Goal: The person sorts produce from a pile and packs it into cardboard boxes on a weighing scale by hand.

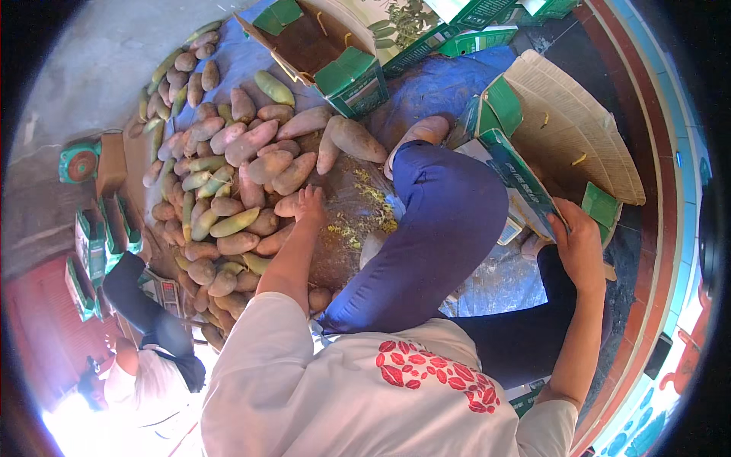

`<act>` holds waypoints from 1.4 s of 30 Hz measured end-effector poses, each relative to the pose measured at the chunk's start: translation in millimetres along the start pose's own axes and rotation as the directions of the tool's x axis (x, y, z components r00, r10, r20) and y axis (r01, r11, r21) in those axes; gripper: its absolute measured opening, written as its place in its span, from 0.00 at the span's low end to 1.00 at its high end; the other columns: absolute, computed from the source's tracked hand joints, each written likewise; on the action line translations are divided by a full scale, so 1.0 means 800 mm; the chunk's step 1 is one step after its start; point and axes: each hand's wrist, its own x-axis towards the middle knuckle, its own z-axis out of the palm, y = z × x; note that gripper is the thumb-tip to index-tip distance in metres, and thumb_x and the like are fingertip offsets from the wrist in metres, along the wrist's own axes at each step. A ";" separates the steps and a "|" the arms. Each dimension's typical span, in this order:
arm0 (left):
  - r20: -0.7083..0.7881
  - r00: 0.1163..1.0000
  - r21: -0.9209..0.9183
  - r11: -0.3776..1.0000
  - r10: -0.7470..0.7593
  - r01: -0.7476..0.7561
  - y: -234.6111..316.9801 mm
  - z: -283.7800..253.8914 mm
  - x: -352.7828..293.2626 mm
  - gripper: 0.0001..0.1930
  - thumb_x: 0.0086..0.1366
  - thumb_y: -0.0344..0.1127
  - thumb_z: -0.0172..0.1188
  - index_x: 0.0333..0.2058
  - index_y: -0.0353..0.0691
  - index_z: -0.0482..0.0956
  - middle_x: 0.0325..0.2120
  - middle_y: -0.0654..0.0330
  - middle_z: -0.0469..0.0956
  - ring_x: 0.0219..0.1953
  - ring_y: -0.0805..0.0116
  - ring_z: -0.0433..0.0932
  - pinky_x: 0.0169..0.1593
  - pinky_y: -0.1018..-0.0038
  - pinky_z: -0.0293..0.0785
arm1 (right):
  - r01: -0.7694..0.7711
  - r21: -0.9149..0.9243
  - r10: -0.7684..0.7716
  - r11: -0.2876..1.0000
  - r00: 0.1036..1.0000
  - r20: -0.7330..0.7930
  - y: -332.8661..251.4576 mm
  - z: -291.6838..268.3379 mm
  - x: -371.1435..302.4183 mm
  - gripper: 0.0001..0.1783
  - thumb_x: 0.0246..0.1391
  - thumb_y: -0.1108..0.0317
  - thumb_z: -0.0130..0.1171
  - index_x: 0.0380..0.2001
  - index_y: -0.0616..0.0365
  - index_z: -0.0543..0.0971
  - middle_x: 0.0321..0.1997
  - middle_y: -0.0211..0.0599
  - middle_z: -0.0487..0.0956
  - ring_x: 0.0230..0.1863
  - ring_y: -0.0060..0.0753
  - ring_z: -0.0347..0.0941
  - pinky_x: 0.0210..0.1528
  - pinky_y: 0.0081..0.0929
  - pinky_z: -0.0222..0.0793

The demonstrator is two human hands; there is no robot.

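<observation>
My left hand (308, 204) is at the right edge of a big heap of produce, its fingers curled over one end of an oblong pinkish-brown tuber (286, 206). Similar pieces, pinkish-brown and green, lie all around it. On the right, my right hand (579, 238) grips the lower edge of a green cardboard carton (525, 171) whose flaps are open. The carton is tilted, with its inside partly showing. Below its near side, a pale, flat device (509, 231) is partly hidden.
Another open carton (358, 90) stands beyond the heap, on blue sheeting (442, 84). My bent leg (449, 206) lies between heap and right-hand carton. At lower left, a co-worker (152, 358) sits near more green cartons (91, 244). A brick-red border (656, 152) curves along the right.
</observation>
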 end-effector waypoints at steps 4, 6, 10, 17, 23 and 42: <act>0.108 0.994 0.161 0.986 0.025 -0.042 0.007 -0.010 0.007 0.38 0.52 0.38 0.62 0.61 0.56 0.55 0.64 0.60 0.47 0.65 0.57 0.48 0.61 0.57 0.58 | -0.017 0.004 0.017 1.000 1.000 0.010 0.002 0.001 0.001 0.10 0.50 0.73 0.55 0.37 0.64 0.75 0.35 0.49 0.77 0.37 0.52 0.73 0.40 0.37 0.68; 0.137 0.990 0.219 0.973 0.041 -0.071 0.012 -0.020 0.004 0.38 0.52 0.37 0.63 0.61 0.57 0.55 0.63 0.60 0.48 0.65 0.57 0.49 0.60 0.57 0.59 | -0.030 -0.004 0.031 1.000 0.999 0.016 0.002 0.000 0.002 0.10 0.50 0.74 0.55 0.37 0.64 0.75 0.35 0.49 0.77 0.37 0.52 0.73 0.39 0.37 0.68; 0.093 0.995 0.286 0.956 0.036 -0.061 0.007 -0.011 0.025 0.33 0.50 0.39 0.65 0.55 0.55 0.62 0.57 0.59 0.58 0.59 0.59 0.59 0.55 0.59 0.64 | -0.052 0.018 0.052 0.998 0.998 0.026 0.001 0.000 0.006 0.09 0.50 0.74 0.55 0.36 0.64 0.75 0.35 0.49 0.77 0.37 0.52 0.73 0.39 0.37 0.68; 0.042 0.991 0.345 0.929 0.127 -0.134 0.004 0.025 0.024 0.24 0.53 0.40 0.62 0.49 0.49 0.65 0.45 0.61 0.68 0.51 0.60 0.68 0.51 0.64 0.67 | -0.049 -0.009 0.050 0.999 0.998 0.033 -0.003 0.000 0.008 0.10 0.49 0.74 0.55 0.37 0.64 0.75 0.35 0.49 0.76 0.37 0.53 0.73 0.39 0.38 0.67; -0.001 0.989 0.303 0.942 0.149 -0.142 -0.006 0.012 0.021 0.25 0.53 0.36 0.61 0.49 0.48 0.64 0.45 0.59 0.68 0.50 0.59 0.68 0.51 0.63 0.68 | -0.040 -0.029 0.041 0.999 0.998 0.039 -0.002 0.001 0.004 0.11 0.49 0.74 0.54 0.38 0.63 0.75 0.35 0.49 0.76 0.38 0.52 0.72 0.40 0.38 0.67; -0.069 0.979 -0.385 0.911 -0.190 0.150 -0.029 -0.045 -0.049 0.43 0.46 0.45 0.68 0.58 0.38 0.55 0.50 0.39 0.60 0.50 0.43 0.67 0.53 0.60 0.68 | 0.024 -0.085 -0.026 0.996 1.000 -0.017 0.024 0.012 -0.006 0.09 0.50 0.67 0.54 0.33 0.59 0.76 0.30 0.45 0.76 0.35 0.50 0.73 0.37 0.41 0.68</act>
